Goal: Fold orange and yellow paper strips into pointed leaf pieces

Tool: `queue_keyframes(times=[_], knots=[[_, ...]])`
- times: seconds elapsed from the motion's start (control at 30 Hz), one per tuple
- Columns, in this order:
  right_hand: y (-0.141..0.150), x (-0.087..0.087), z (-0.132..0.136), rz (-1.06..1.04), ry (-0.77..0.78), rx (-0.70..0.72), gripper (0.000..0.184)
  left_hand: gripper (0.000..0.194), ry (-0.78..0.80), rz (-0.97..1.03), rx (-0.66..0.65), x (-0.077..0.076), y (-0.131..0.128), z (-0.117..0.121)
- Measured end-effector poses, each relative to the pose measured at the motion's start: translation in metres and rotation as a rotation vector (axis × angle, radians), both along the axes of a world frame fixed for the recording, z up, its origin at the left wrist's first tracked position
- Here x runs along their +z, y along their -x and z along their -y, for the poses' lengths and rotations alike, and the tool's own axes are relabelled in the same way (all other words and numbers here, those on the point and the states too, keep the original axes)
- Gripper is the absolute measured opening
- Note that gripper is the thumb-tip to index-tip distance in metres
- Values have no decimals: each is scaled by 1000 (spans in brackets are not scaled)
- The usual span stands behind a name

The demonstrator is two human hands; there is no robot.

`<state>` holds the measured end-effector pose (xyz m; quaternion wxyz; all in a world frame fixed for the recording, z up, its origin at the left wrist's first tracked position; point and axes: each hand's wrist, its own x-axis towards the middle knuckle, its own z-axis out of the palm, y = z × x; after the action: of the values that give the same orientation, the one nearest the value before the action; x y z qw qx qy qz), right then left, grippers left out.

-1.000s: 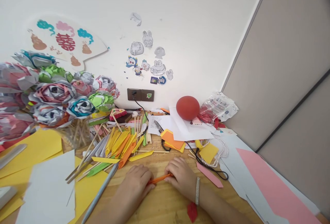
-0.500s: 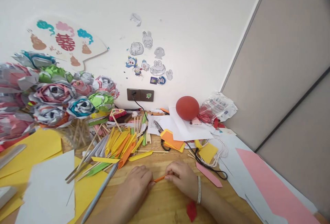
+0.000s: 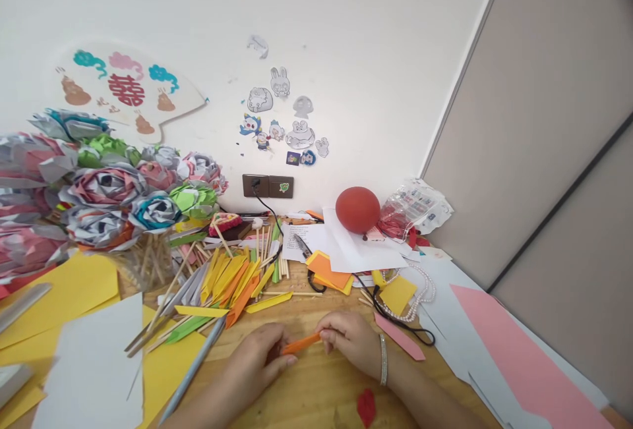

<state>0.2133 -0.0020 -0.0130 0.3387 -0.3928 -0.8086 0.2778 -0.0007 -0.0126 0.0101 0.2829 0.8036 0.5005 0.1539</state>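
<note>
The folded orange paper strip (image 3: 301, 343) was between the person's two hands, slanting slightly upward towards the right fingers. Thumb and fingers of the right hand (image 3: 349, 340) pinched its far end, which probably kept that tip from turning. At the other end, the fingers of the left hand (image 3: 262, 356) curled around it with the thumb apart and just below; whether they were pressed tight I could not tell. Holding it by both ends, it seems, left the middle exposed and the folded edge easy to see.

The bare wood of the worktop (image 3: 316, 393) lay directly beneath and nearer than the fingers, likely left that way for elbow room. Only a small red paper piece (image 3: 366, 407) lay there, just nearer than the right wrist.

Beyond the left fingers, a heap of yellow folded strips (image 3: 222, 274) mixed with orange and green ones fanned out, apparently gathered close to be within reach. Straight beyond the gap between the hands, orange sheets (image 3: 329, 269) lay stacked, perhaps parked there as loose stock. A pink strip (image 3: 399, 335) rested just right of the right fingers. Well beyond the left fingers, paper flowers (image 3: 106, 185) stood crowded together, presumably propped upright to protect their petals.
</note>
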Motion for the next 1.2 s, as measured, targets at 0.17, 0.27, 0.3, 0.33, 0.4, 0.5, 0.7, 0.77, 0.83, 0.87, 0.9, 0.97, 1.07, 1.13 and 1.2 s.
queue_keyframes(times=[0.17,0.27,0.3,0.33,0.4,0.5,0.7,0.77,0.83,0.87,0.9,0.97,1.07,1.13,1.2], knots=[[-2,0,0,17,-44,15,20,13,-36,43,37,-7,1,-2],[-1,-1,0,37,-70,1,18,12,-70,63,37,-8,2,-2],[-1,-1,0,43,-81,-4,17,11,-74,64,39,-8,2,-2],[0,-2,0,51,-94,-5,16,11,-76,62,41,-8,2,-1],[1,-4,0,68,-116,-6,15,11,-77,61,44,-7,2,0],[3,-5,1,80,-137,6,19,10,-81,31,40,-7,1,2],[7,-2,5,90,-130,111,25,27,-130,8,-120,-7,-5,6],[8,0,6,103,-117,127,26,32,-132,-9,-118,-8,-6,6],[9,1,7,103,-103,131,24,34,-132,-18,-119,-9,-5,6],[10,1,7,99,-97,130,22,34,-136,-17,-123,-10,-5,6],[11,0,8,97,-95,126,19,34,-142,-14,-128,-12,-4,6],[13,-1,10,112,-101,116,13,35,-150,-7,-143,-14,-4,6],[15,-2,11,167,-100,124,12,33,-149,-5,-157,-16,-5,7],[15,-2,11,177,-85,140,15,32,-145,-4,-148,-15,-5,7],[14,-2,11,160,-71,149,18,31,-119,14,-148,-12,-5,8]])
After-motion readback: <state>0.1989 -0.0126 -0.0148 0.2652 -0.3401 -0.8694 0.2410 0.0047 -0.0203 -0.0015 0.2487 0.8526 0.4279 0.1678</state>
